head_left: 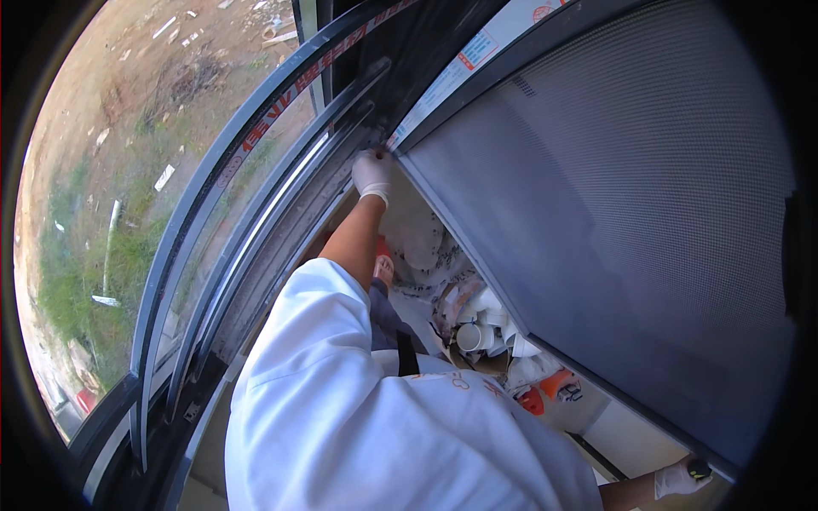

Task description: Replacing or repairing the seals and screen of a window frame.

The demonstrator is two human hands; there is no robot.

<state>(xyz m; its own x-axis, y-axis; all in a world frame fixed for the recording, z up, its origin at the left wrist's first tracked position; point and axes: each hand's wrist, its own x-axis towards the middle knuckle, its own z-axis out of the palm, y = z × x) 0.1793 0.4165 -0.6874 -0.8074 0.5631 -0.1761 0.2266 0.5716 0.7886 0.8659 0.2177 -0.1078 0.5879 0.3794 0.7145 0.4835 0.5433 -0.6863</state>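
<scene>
Grey mesh screen (596, 230) spreads toward four o'clock from the left hand (371, 176), whose finger closure I can't tell. At eleven o'clock from the right hand (679, 479), it slants above fingers clamped on a dark object (699, 468).

Grass (68, 264) and brown soil (128, 81) lie outside, white clutter (471, 338) and orange objects (555, 383) inside

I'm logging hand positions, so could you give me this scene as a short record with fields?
Left hand: gloved, at a corner of the mesh panel; grip unclear
Right hand: gloved, near the panel's lower edge, by a small dark object; grip unclear
Picture left: curved-looking window frame
Below: white round container
Outside: grass
</scene>
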